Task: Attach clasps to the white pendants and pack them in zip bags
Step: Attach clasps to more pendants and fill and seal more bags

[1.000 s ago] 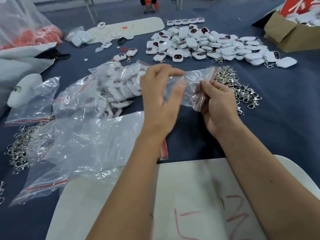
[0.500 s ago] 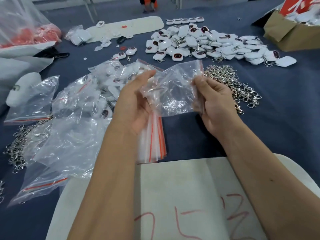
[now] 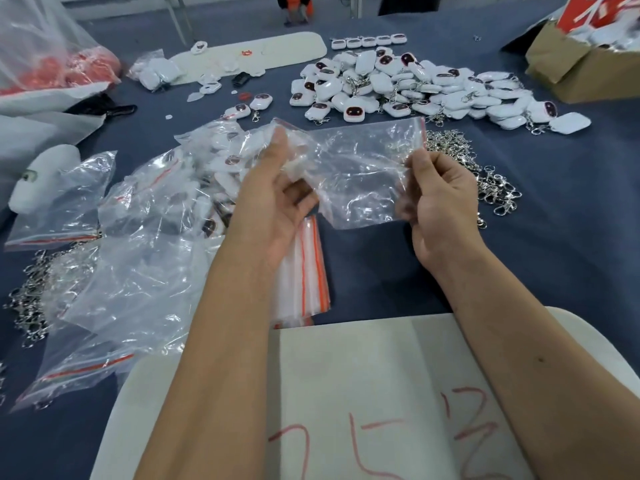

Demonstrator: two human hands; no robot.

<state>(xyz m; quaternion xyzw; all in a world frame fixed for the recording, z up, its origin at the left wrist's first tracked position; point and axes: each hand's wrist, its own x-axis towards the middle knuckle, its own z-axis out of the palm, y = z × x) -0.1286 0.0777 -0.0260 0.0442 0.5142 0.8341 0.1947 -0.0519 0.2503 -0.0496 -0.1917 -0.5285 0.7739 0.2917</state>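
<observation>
Crumpled clear plastic zip bag with red strip (image 3: 363, 168) held in air between hands, long axis left-right; right hand (image 3: 440, 206) pinches red-strip end, left hand (image 3: 273, 202) grips other end; white pendants with clasps, piled (image 3: 415, 91), lie beyond, nearer right hand

Two hands (image 3: 277, 202), one zip bag (image 3: 363, 168) between them. Five pendants (image 3: 369, 40) in row at worktop (image 3: 554, 220) far edge; heap of pendants (image 3: 415, 88) uncountable, perhaps sixty. One cardboard box (image 3: 571, 71).
</observation>
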